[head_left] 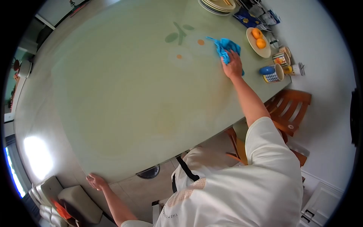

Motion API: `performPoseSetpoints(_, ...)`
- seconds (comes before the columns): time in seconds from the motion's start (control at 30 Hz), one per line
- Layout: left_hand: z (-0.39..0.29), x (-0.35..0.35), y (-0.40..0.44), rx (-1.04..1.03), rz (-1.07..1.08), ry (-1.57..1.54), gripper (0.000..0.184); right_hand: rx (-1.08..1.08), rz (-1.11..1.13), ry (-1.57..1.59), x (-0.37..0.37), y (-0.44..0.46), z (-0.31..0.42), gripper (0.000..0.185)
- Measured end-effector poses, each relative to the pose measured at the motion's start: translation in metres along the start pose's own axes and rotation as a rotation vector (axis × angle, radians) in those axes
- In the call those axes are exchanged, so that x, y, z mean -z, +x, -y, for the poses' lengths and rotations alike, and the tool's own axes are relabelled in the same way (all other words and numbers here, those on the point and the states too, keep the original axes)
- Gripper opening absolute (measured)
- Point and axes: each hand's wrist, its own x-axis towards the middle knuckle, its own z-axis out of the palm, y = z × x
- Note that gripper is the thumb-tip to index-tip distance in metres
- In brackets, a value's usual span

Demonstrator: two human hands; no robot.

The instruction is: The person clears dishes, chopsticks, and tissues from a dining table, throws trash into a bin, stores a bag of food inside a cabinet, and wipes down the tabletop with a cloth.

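Observation:
A crumpled blue cloth [228,46] lies on the pale green table [143,102], toward its far right side. My right hand [232,65] presses on it with the arm stretched out, and part of the cloth shows past the fingers. At the near left corner of the table is my left hand [97,182], its fingers curled at the edge. The tabletop carries a printed pattern of leaves and orange-centred flowers near the cloth.
Along the wall side stand an oval dish [258,49] with two oranges [259,38], several patterned cups [278,73] and stacked plates [215,8]. Wooden chairs [291,109] stand at the right edge. A beige seat [79,204] is at lower left.

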Motion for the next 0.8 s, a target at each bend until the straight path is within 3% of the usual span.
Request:
performPoseSetpoints(0.1,0.0,0.0,0.0,-0.022,-0.004,0.075,0.062,-0.037,-0.016,-0.04,0.022,-0.03,-0.012,0.039)
performPoseSetpoints(0.17,-0.017,0.011,-0.01,0.054,0.032,0.115,0.061,-0.186,-0.044,-0.12,0.028,-0.054,0.009,0.038)
performPoseSetpoints(0.27,-0.022,0.006,-0.007,0.124,0.071,0.117,0.063,-0.191,0.169,0.119,0.033,-0.079,0.09,0.035)
performPoseSetpoints(0.3,-0.01,-0.016,0.006,0.117,0.069,0.12,0.063,-0.056,0.012,0.171,0.033,-0.097,0.129,0.032)
performPoseSetpoints(0.33,0.003,-0.053,0.027,0.152,-0.004,0.181,0.065,0.01,0.114,0.403,0.058,-0.104,0.17,0.031)
performPoseSetpoints(0.37,0.008,-0.069,0.037,0.186,-0.076,0.241,0.067,0.095,0.1,0.404,0.069,-0.122,0.207,0.037)
performPoseSetpoints(0.47,-0.039,-0.026,-0.037,0.145,0.001,0.098,0.069,0.331,0.33,0.518,0.11,-0.175,0.272,0.049)
performPoseSetpoints(0.57,-0.038,-0.027,-0.036,0.129,-0.042,0.091,0.067,0.444,0.387,0.664,0.137,-0.187,0.248,0.053)
performPoseSetpoints(0.63,-0.045,-0.024,-0.045,0.136,-0.053,0.098,0.066,0.434,0.301,0.57,0.131,-0.185,0.199,0.052)
performPoseSetpoints(0.73,-0.047,-0.023,-0.045,0.146,-0.096,0.071,0.066,0.266,0.085,0.387,0.135,-0.165,0.109,0.043)
performPoseSetpoints(0.8,-0.044,-0.024,-0.043,0.127,-0.12,0.092,0.066,0.041,0.229,0.12,0.129,-0.161,0.044,0.04)
